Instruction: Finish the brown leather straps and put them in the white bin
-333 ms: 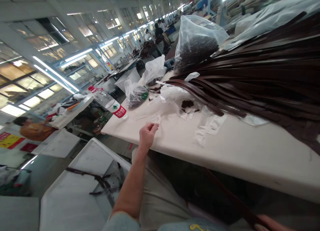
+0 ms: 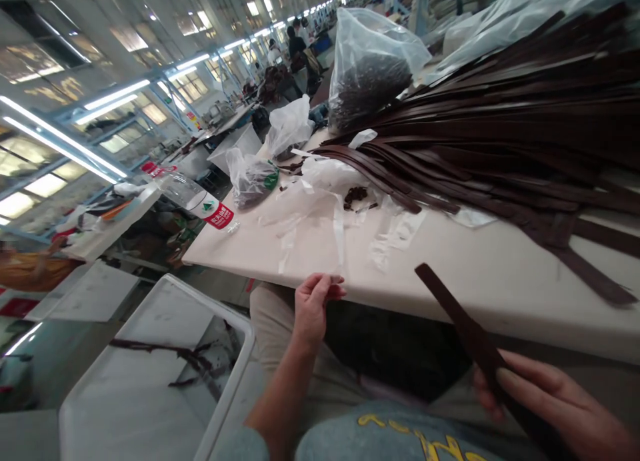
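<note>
My right hand [image 2: 550, 388], at the lower right, grips a dark brown leather-like strip [image 2: 463, 318] between thumb and fingers; its free end points up toward the table edge. Just at the front edge of the pale table [image 2: 480, 274], my left hand [image 2: 315, 304] has thumb and fingers pinched together. Whatever lies between those fingertips is too small to make out. Crumpled clear plastic [image 2: 310, 211] with a small heap of brown pieces [image 2: 356, 198] lies beyond the left hand. A large pile of similar brown strips [image 2: 480, 141] covers the table's right side.
A plastic bottle with a red label [image 2: 220, 216] stands near the table's left corner. Behind it are small filled bags [image 2: 250, 181] and a large clear bag [image 2: 373, 74]. A white bin [image 2: 150, 408] with brown scraps sits at lower left. A person in orange [image 2: 37, 268] is beyond.
My right hand has risen into view, bringing the brown strip up and left to the table edge. My left hand has drawn back from the plastic to the table's front edge, still pinched.
</note>
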`<action>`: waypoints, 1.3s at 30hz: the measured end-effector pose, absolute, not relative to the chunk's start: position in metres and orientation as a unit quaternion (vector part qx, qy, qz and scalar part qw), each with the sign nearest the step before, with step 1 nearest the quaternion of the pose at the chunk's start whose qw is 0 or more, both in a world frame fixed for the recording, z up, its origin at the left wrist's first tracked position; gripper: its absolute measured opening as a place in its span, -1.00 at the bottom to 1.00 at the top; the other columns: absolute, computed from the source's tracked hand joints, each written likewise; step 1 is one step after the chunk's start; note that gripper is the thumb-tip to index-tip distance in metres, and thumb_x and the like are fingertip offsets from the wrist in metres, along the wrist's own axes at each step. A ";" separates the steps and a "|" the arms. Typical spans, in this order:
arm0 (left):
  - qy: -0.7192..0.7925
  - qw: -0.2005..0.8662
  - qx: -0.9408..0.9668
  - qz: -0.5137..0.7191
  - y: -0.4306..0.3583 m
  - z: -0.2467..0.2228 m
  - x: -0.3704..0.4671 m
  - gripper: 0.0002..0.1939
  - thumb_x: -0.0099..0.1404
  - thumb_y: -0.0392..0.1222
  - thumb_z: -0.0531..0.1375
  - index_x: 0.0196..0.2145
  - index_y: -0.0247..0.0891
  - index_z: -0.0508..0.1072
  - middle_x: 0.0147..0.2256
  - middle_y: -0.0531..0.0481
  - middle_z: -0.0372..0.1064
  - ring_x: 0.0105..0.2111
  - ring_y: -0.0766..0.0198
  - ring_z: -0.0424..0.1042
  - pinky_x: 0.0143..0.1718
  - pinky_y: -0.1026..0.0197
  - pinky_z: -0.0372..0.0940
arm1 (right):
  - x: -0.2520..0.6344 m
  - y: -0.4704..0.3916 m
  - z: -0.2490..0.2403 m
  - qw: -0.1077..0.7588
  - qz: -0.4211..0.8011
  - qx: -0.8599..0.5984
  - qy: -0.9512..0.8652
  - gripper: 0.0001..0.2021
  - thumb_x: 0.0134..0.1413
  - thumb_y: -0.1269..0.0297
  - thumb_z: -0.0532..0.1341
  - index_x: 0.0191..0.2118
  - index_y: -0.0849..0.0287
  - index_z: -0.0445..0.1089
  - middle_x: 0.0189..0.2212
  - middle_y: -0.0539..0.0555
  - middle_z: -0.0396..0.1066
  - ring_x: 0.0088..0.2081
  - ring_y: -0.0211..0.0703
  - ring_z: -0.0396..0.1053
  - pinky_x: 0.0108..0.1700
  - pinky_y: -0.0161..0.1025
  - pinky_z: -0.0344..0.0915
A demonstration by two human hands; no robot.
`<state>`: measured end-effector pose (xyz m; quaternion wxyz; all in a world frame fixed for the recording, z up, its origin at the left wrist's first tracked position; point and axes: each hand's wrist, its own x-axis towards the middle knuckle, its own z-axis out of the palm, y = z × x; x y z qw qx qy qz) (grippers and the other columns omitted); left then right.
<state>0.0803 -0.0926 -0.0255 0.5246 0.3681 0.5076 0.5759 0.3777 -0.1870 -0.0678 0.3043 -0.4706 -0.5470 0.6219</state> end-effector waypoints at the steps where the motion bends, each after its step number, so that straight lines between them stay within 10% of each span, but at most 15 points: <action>1: 0.499 0.546 0.336 0.583 -0.100 -0.028 0.086 -0.64 0.08 0.08 0.40 -0.40 -0.32 0.54 -0.39 -0.06 0.56 -0.50 0.35 0.48 -0.39 0.31 0.36 | 0.372 -0.180 -0.055 0.329 0.649 -0.458 -0.511 -0.63 0.14 -0.24 0.07 -0.32 -0.25 0.55 -0.42 0.28 0.48 -0.40 0.17 0.47 -0.36 -0.03 0.42; 6: 0.519 0.575 0.332 0.538 -0.129 -0.036 0.099 -0.68 0.14 0.05 0.36 -0.34 -0.28 0.58 -0.33 -0.08 0.57 -0.45 0.32 0.51 -0.42 0.32 0.37 | 0.334 -0.141 -0.026 0.412 0.712 -0.391 -0.413 -0.68 0.23 -0.05 0.24 -0.10 0.01 0.60 -0.07 0.20 0.50 -0.18 -0.03 0.50 -0.24 -0.27 0.48; 11: 0.503 0.230 0.684 0.476 -0.136 -0.036 0.083 -0.89 0.28 -0.23 0.26 -0.36 -0.25 0.60 -0.36 -0.05 0.54 -0.35 0.30 0.51 -0.25 0.27 0.41 | 0.297 -0.112 -0.022 0.413 0.750 -0.374 -0.357 -0.60 0.02 -0.06 0.41 -0.12 0.12 0.59 0.01 0.17 0.47 -0.13 -0.06 0.49 -0.37 -0.42 0.43; 18: 0.446 0.038 0.816 0.365 -0.133 -0.032 0.067 -0.93 0.32 -0.30 0.24 -0.32 -0.23 0.54 -0.34 -0.03 0.52 -0.36 0.30 0.48 -0.26 0.25 0.39 | 0.269 -0.097 -0.025 0.390 0.749 -0.411 -0.343 -0.48 -0.14 -0.11 0.47 -0.17 0.22 0.54 -0.52 0.02 0.45 -0.53 -0.31 0.37 -0.52 -0.47 0.25; 27: 0.434 -0.025 0.838 0.330 -0.128 -0.024 0.072 -0.87 0.32 -0.33 0.17 -0.37 -0.22 0.49 -0.36 0.00 0.51 -0.36 0.30 0.46 -0.27 0.25 0.32 | 0.268 -0.100 -0.023 0.375 0.729 -0.436 -0.371 -0.51 -0.17 -0.06 0.46 -0.19 0.22 0.55 -0.53 -0.02 0.40 -0.52 -0.31 0.36 -0.53 -0.44 0.17; 31: 0.471 0.125 0.796 0.359 -0.130 -0.024 0.071 -0.89 0.28 -0.15 0.27 -0.37 -0.22 0.51 -0.37 -0.02 0.49 -0.37 0.30 0.44 -0.27 0.26 0.31 | 0.272 -0.102 -0.020 0.402 0.710 -0.449 -0.364 -0.54 -0.20 -0.03 0.46 -0.24 0.24 0.54 -0.55 -0.01 0.41 -0.54 -0.31 0.32 -0.51 -0.41 0.18; 36: 0.503 0.566 0.516 0.400 -0.126 -0.032 0.073 -0.32 0.18 0.44 0.14 -0.20 -0.30 0.54 -0.32 -0.12 0.52 -0.39 0.24 0.48 -0.35 0.25 0.33 | 0.277 -0.102 -0.017 0.400 0.707 -0.452 -0.369 -0.57 -0.21 -0.01 0.45 -0.28 0.24 0.53 -0.56 0.02 0.42 -0.54 -0.29 0.32 -0.53 -0.40 0.17; 39: 0.487 0.687 0.425 0.332 -0.118 -0.035 0.081 -0.36 0.09 0.36 0.29 -0.25 -0.35 0.57 -0.33 -0.13 0.53 -0.37 0.23 0.48 -0.31 0.26 0.32 | 0.278 -0.102 -0.019 0.393 0.699 -0.452 -0.391 -0.59 -0.17 0.01 0.43 -0.27 0.24 0.54 -0.57 0.01 0.41 -0.56 -0.31 0.30 -0.55 -0.40 0.16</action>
